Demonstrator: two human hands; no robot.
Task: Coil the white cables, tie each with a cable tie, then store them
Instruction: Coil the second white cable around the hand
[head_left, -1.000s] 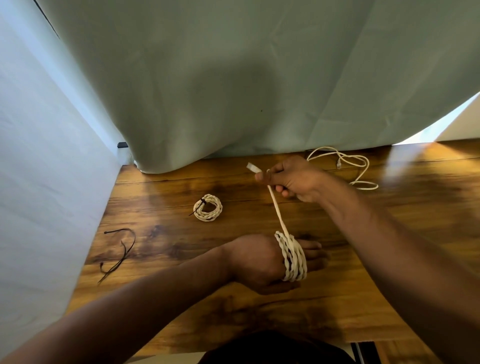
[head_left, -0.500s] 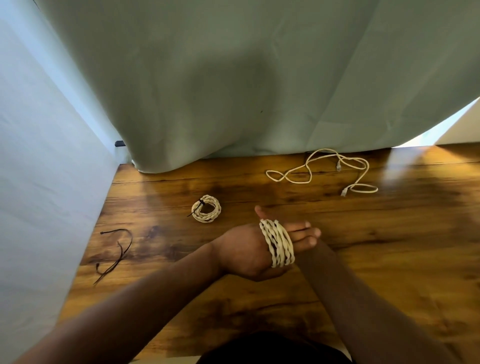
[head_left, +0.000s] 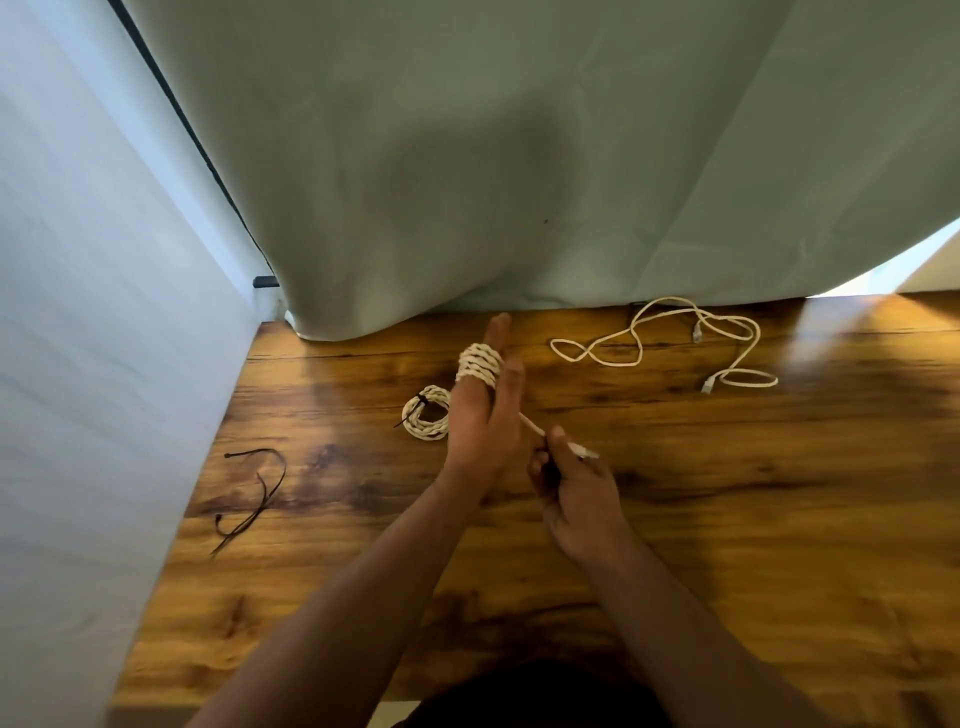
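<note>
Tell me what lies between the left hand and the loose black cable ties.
Nothing visible. The cable ties lie at the table's left edge, and only bare wood separates them from the left hand; the tied coil sits farther back, off that path.

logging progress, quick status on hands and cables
Left hand wears the cable coil around its fingers. Right hand pinches the tail end. Tied coil, loose cable, black ties on table. Nothing obstructing.

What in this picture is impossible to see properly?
Head view:
- Left hand palm side: faces away, so how the cable coil sits there is hidden.
- Plug tip in right hand: motion-blurred.
- Loose cable connector types: too small.
- Table back edge: covered by curtain.
</note>
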